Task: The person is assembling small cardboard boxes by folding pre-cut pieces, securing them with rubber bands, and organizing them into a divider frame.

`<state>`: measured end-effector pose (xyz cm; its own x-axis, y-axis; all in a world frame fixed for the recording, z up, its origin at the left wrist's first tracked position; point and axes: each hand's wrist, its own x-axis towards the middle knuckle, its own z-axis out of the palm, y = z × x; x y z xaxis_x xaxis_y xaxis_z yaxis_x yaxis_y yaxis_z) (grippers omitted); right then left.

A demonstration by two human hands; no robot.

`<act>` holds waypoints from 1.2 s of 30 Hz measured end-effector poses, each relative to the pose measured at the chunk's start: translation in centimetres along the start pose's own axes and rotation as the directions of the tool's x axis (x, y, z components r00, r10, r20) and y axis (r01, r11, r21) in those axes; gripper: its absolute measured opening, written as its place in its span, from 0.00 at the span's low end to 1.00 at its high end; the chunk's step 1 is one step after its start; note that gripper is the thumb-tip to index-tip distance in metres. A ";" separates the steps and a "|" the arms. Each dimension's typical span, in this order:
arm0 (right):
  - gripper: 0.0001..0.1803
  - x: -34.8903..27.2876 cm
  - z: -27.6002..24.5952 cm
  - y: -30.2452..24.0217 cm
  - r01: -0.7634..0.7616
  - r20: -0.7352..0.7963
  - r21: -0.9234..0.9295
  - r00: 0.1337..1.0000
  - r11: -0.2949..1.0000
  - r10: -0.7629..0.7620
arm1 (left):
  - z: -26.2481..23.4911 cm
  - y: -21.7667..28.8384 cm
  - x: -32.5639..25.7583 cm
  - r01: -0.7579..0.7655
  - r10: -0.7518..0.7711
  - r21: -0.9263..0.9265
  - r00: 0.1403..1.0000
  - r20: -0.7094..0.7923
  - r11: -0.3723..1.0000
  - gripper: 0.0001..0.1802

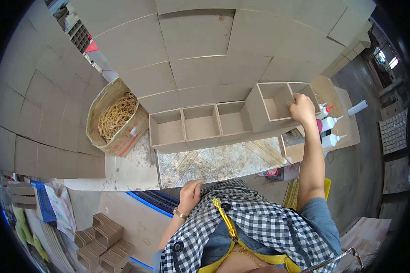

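My right hand (301,109) reaches to the far right of the bench, its fingers closed over the wall between two compartments of a raised beige board box (272,102). That box sits at the right end of a longer beige compartment box (200,123), which shows three open compartments. Whether the raised box rests on the longer one or beside it, I cannot tell. My left hand (191,198) is at the bench's front edge, close to my checked apron (255,207). Its fingers are curled, and nothing shows in them.
Stacked beige boards (200,36) wall off the back. A sack of rubber bands (118,116) stands at left on the worn bench top (214,164). White squeeze bottles (330,123) and a white roll (357,107) are at right. Small board boxes (107,241) lie low left.
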<state>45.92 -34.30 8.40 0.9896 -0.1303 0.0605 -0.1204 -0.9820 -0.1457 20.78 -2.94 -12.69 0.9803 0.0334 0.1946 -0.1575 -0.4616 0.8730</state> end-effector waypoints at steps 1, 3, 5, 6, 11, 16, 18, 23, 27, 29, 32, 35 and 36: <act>0.16 0.1 -0.2 0.0 -0.007 -0.008 -0.012 1.000 1.000 0.007 | -0.1 0.2 0.3 -0.015 0.015 0.019 1.000 0.007 1.000 0.07; 0.17 0.3 -0.5 0.2 -0.024 -0.024 -0.035 0.999 0.999 0.023 | -0.1 0.0 0.5 -0.044 0.044 0.028 0.999 0.032 0.999 0.07; 0.17 0.8 0.0 0.7 -0.024 -0.014 -0.058 1.000 0.998 0.023 | 0.0 -0.1 0.6 -0.057 0.055 0.025 0.996 0.068 0.998 0.08; 0.17 1.0 0.4 0.9 -0.024 -0.008 -0.070 1.000 0.997 0.023 | 0.0 -0.2 0.7 -0.053 0.051 0.018 0.995 0.089 0.998 0.08; 0.17 1.3 0.9 1.6 -0.041 -0.007 -0.042 0.999 0.998 0.040 | 0.2 -0.3 1.3 -0.047 0.043 0.019 0.987 0.153 0.999 0.08; 0.17 1.1 0.5 1.1 -0.034 0.002 -0.016 0.999 0.999 0.034 | 0.3 -0.5 1.8 -0.077 0.069 0.042 0.981 0.180 0.996 0.10; 0.16 1.2 0.5 1.3 -0.031 0.010 -0.020 0.999 0.999 0.031 | 0.3 -0.6 1.8 -0.065 0.059 0.025 0.979 0.197 0.998 0.11; 0.16 1.0 1.1 0.9 -0.033 -0.046 -0.037 0.998 0.999 0.031 | 0.1 -0.8 1.8 -0.066 0.060 0.022 0.977 0.204 0.998 0.13; 0.15 0.9 1.1 0.8 -0.043 -0.060 -0.043 0.997 0.998 0.041 | 0.1 -0.8 2.0 -0.073 0.067 0.025 0.979 0.192 0.997 0.12; 0.15 0.6 1.4 0.5 -0.065 -0.096 -0.028 0.993 0.997 0.062 | 0.1 -0.7 2.0 -0.080 0.073 0.029 0.980 0.184 0.996 0.11; 0.15 0.4 1.3 -0.1 -0.102 -0.098 -0.025 0.990 0.994 0.099 | -0.1 -0.7 1.9 -0.081 0.074 0.030 0.980 0.184 0.996 0.11; 0.17 0.4 1.6 0.1 -0.106 -0.063 0.009 0.992 0.994 0.107 | -0.2 -1.0 1.3 -0.078 0.074 0.013 0.981 0.177 0.997 0.10; 0.18 0.5 1.8 0.5 -0.107 -0.053 0.024 0.993 0.994 0.109 | -0.5 -0.7 1.1 -0.076 0.074 0.003 0.981 0.177 0.997 0.10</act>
<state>46.54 -34.62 6.62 0.9652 -0.2432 0.0962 -0.2241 -0.9587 -0.1749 21.93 -2.12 -12.89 0.9715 -0.1586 0.1762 -0.2310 -0.4654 0.8544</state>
